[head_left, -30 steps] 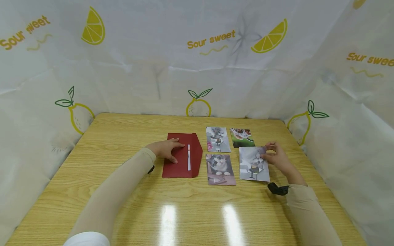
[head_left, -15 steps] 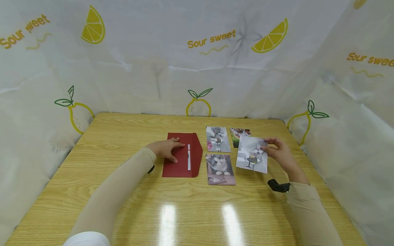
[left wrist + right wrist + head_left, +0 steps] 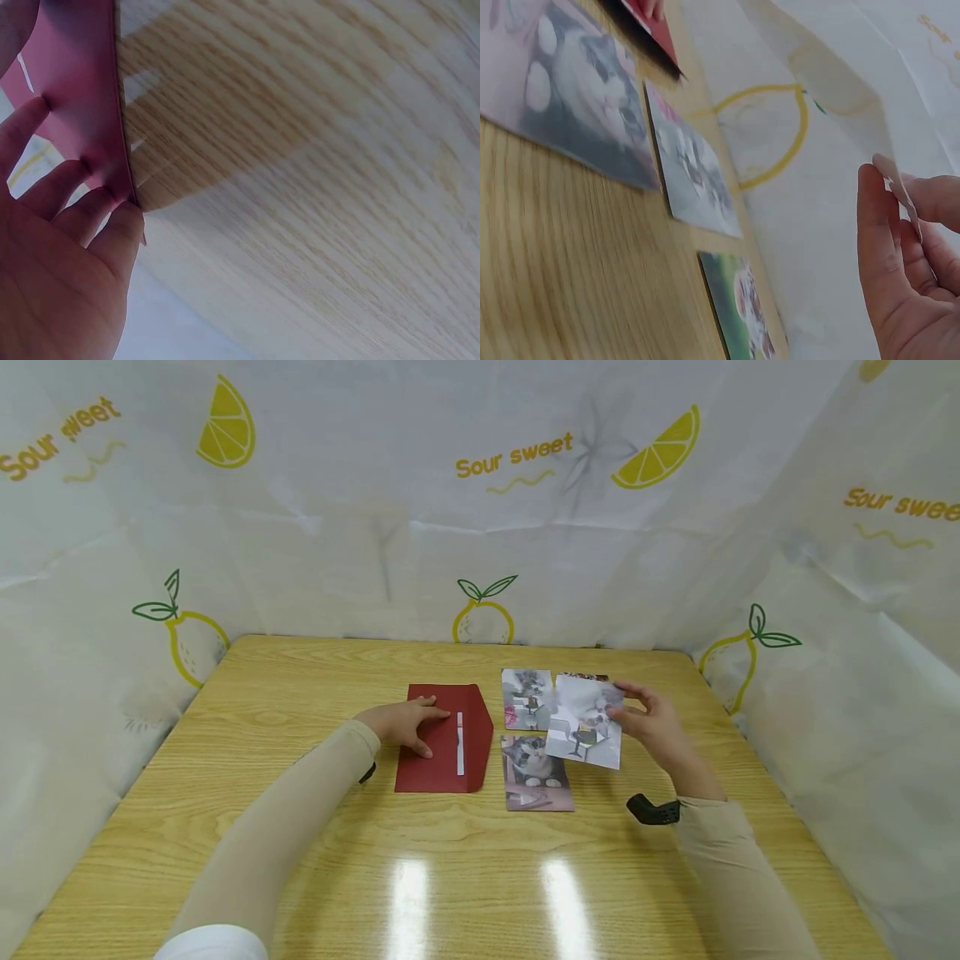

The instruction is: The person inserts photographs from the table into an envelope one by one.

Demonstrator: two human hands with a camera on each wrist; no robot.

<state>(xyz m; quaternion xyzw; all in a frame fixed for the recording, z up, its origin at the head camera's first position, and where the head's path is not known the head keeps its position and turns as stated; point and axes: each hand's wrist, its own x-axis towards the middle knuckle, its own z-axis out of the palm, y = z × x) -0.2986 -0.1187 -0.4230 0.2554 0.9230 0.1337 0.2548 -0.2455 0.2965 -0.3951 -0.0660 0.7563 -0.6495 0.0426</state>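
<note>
My left hand (image 3: 405, 724) lies with spread fingers on a red envelope (image 3: 432, 772), whose pointed flap faces right. A white strip (image 3: 461, 752) shows in a slit on the envelope. The left wrist view has the fingertips (image 3: 71, 169) pressing on the red paper. My right hand (image 3: 651, 727) pinches a photo card (image 3: 585, 722) by its right edge, thumb on one face and fingers behind. That card, a pale picture with a kitten and a chair, is raised above the table. It covers most of a tiger card (image 3: 588, 677) in the head view.
A kitten card (image 3: 527, 697) lies right of the envelope, and another cat card (image 3: 536, 777) lies in front of it. In the right wrist view the tiger card (image 3: 742, 307) rests on the wooden table (image 3: 577, 247). White lemon-print sheeting (image 3: 337, 568) surrounds the table.
My right hand has lifted the pinched photo card off the table and carried it left and up over the tiger card. The left hand has stayed on the red envelope.
</note>
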